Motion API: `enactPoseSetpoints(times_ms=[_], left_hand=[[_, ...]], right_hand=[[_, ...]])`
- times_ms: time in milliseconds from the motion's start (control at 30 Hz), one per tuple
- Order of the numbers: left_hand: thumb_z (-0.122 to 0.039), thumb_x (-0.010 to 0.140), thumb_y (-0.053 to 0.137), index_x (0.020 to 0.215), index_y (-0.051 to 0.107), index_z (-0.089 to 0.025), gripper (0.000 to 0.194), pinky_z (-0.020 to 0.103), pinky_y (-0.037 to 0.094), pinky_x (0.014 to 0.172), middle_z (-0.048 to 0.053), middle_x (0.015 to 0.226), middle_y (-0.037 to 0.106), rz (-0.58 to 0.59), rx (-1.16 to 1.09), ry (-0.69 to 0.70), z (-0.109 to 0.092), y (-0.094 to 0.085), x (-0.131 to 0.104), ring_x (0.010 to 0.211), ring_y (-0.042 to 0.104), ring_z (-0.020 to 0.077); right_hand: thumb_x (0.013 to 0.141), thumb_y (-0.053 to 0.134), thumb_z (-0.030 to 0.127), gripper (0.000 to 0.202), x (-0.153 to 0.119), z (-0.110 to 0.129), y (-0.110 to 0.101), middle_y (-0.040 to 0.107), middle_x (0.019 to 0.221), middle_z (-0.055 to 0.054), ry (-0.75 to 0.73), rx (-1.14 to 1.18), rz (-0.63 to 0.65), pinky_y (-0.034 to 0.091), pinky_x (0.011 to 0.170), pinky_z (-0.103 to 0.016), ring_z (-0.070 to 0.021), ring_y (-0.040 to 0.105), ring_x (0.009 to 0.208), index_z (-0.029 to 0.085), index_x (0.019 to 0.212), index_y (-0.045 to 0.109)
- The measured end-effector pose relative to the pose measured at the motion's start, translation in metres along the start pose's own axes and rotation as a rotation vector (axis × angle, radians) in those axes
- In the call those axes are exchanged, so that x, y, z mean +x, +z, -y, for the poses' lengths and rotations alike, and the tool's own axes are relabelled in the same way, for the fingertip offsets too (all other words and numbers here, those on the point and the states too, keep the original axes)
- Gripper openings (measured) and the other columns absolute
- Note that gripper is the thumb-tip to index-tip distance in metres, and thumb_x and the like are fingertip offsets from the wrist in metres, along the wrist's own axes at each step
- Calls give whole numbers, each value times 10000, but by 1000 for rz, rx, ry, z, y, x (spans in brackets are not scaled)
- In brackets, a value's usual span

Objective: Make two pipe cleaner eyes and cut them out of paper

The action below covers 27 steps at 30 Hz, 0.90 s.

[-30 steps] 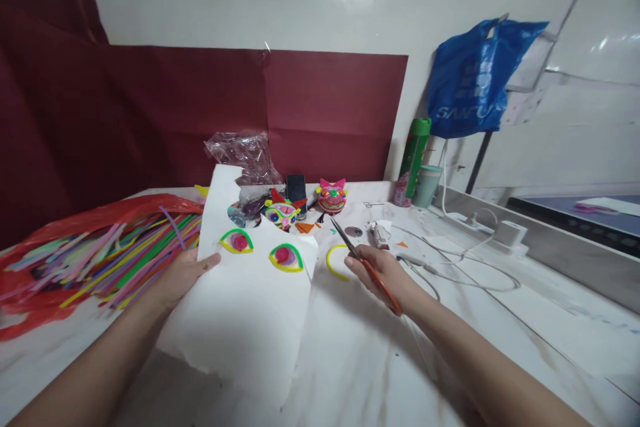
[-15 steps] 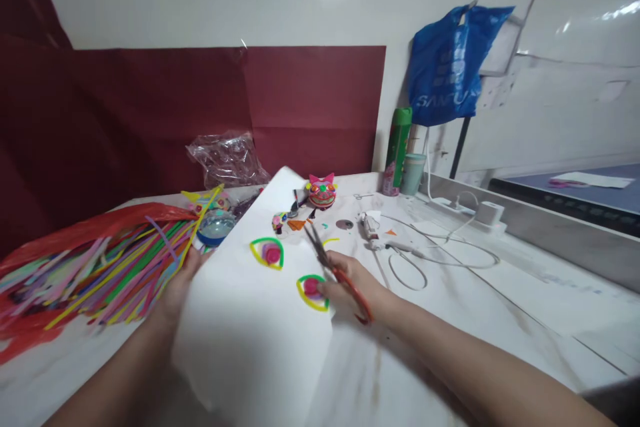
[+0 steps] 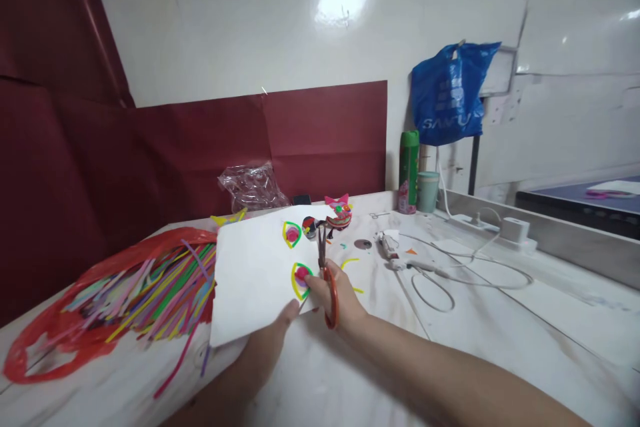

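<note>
Scissors at the near eye shape on the sheet

I see my right hand (image 3: pixel 336 293) closed through the handles of the scissors (image 3: pixel 326 273), blades nearly shut, long axis pointing to 12 o'clock. My left hand (image 3: pixel 273 333) pinches the sheet (image 3: pixel 250 273) at its near edge, at 7 o'clock from the blades. The eye shape (image 3: pixel 301 278) lies just beside the blades at 9 o'clock, nearer the right-hand fingers (image 3: pixel 314 283). The sheet rests low over the tabletop (image 3: pixel 500 320).

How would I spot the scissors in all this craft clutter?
Start at the white paper sheet lying on the marble table. At its right edge the right hand grips the scissors. Orange-red handles and thin blades pointing away, beside a yellow-green eye shape, mark them out.
</note>
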State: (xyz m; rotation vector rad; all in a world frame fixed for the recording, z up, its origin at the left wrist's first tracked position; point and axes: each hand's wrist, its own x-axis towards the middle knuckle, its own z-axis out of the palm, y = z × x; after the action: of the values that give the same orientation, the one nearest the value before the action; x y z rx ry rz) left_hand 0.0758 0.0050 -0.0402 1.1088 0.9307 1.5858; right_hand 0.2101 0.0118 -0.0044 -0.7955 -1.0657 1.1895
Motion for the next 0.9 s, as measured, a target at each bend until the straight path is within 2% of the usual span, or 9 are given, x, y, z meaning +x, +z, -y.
enactPoseSetpoints(times_ms=[100, 167, 267, 333, 467, 533, 667, 900], left_hand=[[-246, 631, 800, 1142, 623, -201, 543, 356, 503, 879, 83, 1175, 669, 11, -95, -64, -5, 4, 5, 1099, 596, 270], [-221, 624, 805, 1134, 618, -221, 543, 302, 533, 732, 67, 1190, 659, 9, -189, -101, -11, 2, 12, 1029, 622, 251], [-174, 621, 808, 1046, 643, -198, 457, 255, 521, 629, 47, 1052, 698, -40, -280, -138, -13, -6, 23, 816, 658, 185], [-156, 623, 804, 973, 652, -166, 381, 248, 513, 602, 37, 912, 708, -86, -298, -169, -10, -12, 30, 682, 645, 148], [-136, 645, 777, 973, 641, -172, 357, 255, 515, 636, 22, 822, 693, -125, -315, -177, -6, -20, 38, 701, 660, 157], [-149, 670, 760, 992, 635, -192, 349, 255, 513, 658, 16, 828, 689, -124, -334, -170, -7, -20, 38, 723, 658, 155], [-206, 712, 742, 986, 631, -215, 296, 255, 505, 685, 7, 813, 678, -110, -353, -181, -12, -16, 34, 722, 638, 146], [-239, 673, 768, 891, 614, -206, 268, 248, 498, 692, -2, 771, 648, -98, -306, -208, -17, -10, 28, 758, 628, 148]], right_hand=[[637, 726, 502, 475, 4, -8, 4, 582, 671, 17, -2, -129, 22, 383, 433, -243, -131, 489, 512, 178, 915, 518], [660, 686, 516, 444, 7, -8, 1, 550, 673, 17, -60, -227, -44, 411, 497, -265, -150, 502, 575, 180, 891, 508], [737, 596, 503, 368, 6, -3, -7, 559, 758, -15, -197, -329, -168, 442, 634, -293, -179, 535, 709, 186, 898, 499], [799, 529, 496, 326, -1, 0, -11, 564, 774, -20, -219, -364, -107, 436, 628, -288, -171, 532, 699, 191, 910, 495], [862, 493, 494, 300, -23, -1, -5, 537, 669, 17, -82, -366, 287, 403, 530, -238, -123, 504, 568, 195, 849, 485], [875, 498, 475, 297, -32, -5, 2, 517, 612, 36, 31, -383, 385, 385, 495, -217, -97, 481, 501, 194, 787, 468], [927, 451, 377, 264, -34, -10, 9, 468, 504, 77, 204, -408, 362, 349, 436, -192, -59, 400, 374, 195, 737, 432], [941, 439, 289, 242, -30, -3, 11, 467, 469, 87, 273, -382, 323, 322, 395, -172, -43, 384, 325, 189, 721, 433]])
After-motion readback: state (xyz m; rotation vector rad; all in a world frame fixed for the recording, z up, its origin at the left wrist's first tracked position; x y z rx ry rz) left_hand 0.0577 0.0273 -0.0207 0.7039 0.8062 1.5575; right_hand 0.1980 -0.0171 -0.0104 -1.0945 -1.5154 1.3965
